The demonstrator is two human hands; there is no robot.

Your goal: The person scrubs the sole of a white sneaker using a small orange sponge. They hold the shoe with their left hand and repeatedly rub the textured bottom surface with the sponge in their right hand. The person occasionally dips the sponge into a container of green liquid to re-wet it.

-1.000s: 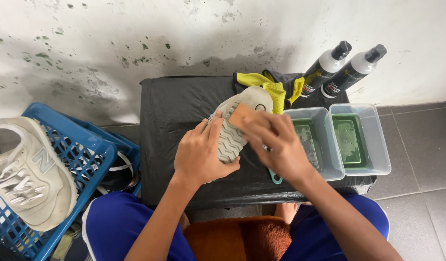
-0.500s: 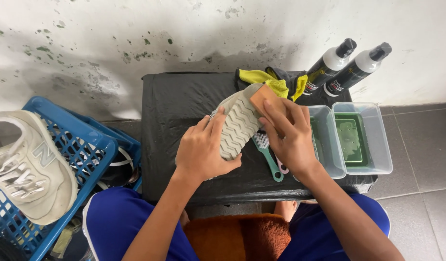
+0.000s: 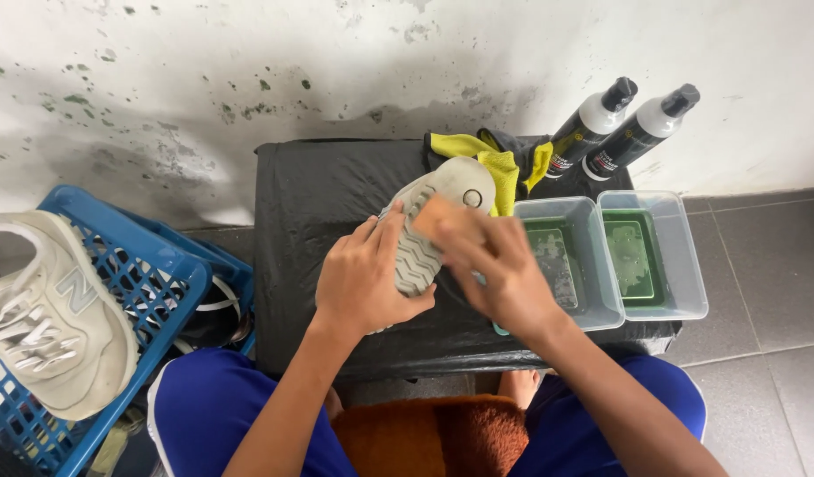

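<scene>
Nearest the camera, the person's blue-clad knees frame an orange cushion (image 3: 433,437) below the worktop (image 3: 319,199), which is covered in black sheeting.

Left hand (image 3: 367,283): its grip is closed around the shoe (image 3: 429,234), fingers wrapped over the edge. The shoe is held sole-up above the middle of the worktop, toe pointing away toward the wall. The grey tread faces the camera.

Right hand (image 3: 504,274): its grip is closed on a tan brush block (image 3: 438,216), which is pressed flat against the forward part of the sole. The hand is motion-blurred, so the exact finger positions cannot be told.

Step in hand, as judged: scrubbing the sole, with the brush at the forefoot. The heel end lies under the left hand and is not being worked. The next stroke calls for a firm counter-hold from the left hand and steady brush pressure along the tread grooves; reaching the heel would call for a change of hold.

Just right of the hands, two clear tubs (image 3: 654,256) of green liquid stand side by side at the worktop edge. Beyond the shoe lies a yellow cloth (image 3: 504,163); two spray bottles (image 3: 614,132) lean against the wall.

Far left, a blue crate (image 3: 151,265) carries a second white shoe (image 3: 49,318).
</scene>
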